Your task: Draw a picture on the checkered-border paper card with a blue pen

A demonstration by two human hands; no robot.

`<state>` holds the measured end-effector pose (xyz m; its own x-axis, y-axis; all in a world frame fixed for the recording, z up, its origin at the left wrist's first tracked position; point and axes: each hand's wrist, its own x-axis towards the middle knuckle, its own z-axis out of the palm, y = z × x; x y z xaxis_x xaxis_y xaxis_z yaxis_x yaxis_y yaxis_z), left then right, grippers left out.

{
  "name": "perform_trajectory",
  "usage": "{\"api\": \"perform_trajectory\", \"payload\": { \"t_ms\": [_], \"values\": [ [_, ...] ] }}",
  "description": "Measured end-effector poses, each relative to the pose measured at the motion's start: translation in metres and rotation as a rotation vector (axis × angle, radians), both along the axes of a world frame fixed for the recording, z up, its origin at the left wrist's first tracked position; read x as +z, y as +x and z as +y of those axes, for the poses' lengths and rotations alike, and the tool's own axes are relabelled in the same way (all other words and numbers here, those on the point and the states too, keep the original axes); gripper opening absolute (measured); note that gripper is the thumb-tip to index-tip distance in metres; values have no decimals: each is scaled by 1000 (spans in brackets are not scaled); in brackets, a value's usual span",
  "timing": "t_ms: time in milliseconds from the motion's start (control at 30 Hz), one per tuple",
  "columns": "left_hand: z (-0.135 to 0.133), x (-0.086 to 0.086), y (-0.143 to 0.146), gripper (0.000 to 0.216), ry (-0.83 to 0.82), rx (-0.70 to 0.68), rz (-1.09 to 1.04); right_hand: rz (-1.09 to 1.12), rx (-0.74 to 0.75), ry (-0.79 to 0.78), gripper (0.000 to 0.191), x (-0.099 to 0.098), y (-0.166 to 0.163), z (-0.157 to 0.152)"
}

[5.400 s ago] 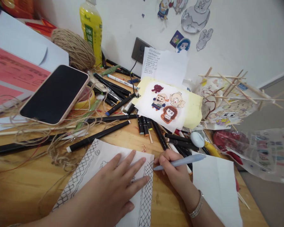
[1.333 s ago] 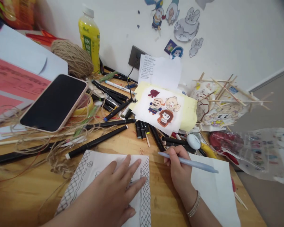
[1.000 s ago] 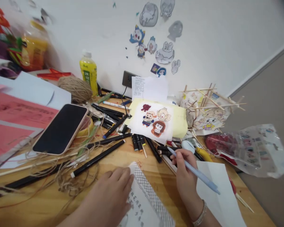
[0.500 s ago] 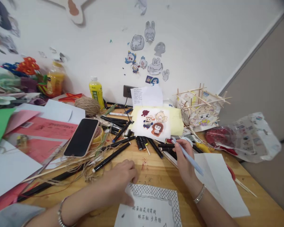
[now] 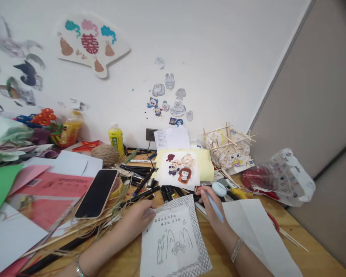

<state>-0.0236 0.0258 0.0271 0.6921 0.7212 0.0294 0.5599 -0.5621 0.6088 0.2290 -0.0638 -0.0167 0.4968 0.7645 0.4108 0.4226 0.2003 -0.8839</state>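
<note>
A white sheet with a cross-hatched border, handwritten characters and line-drawn mountains, a bridge and a robed figure lies in front of me. My left hand is closed on its upper left corner, the thumb over the paper. A light blue pen rests slantwise in my right hand, which is closed around it just beyond the sheet's upper right corner. Black markers lie just past the sheet's top edge. Behind them leans a white paper with coloured cartoon figures on a yellow sheet.
A phone, twine and sticks lie at left beside coloured papers. Bottles stand against the wall. At right are a stick frame, a plastic bag and a folded white sheet.
My left hand has moved the drawn sheet farther up the table, so its drawing now shows. My right hand keeps the pen, now angled more steeply. The view has tilted upward.
</note>
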Motion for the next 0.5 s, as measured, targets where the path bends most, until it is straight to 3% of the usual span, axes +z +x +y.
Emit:
{"api": "perform_trajectory", "payload": {
  "t_ms": [133,267,500],
  "values": [
    [12,-2,-2,17,-72,47,-110,61,82,-50,24,-5,-1,5],
    [28,-20,-2,28,-204,151,-269,163,101,-139,21,3,-6,2],
    [38,-44,5,58,-501,118,-569,229,-19,-104,21,14,-8,-2]
  ]
}}
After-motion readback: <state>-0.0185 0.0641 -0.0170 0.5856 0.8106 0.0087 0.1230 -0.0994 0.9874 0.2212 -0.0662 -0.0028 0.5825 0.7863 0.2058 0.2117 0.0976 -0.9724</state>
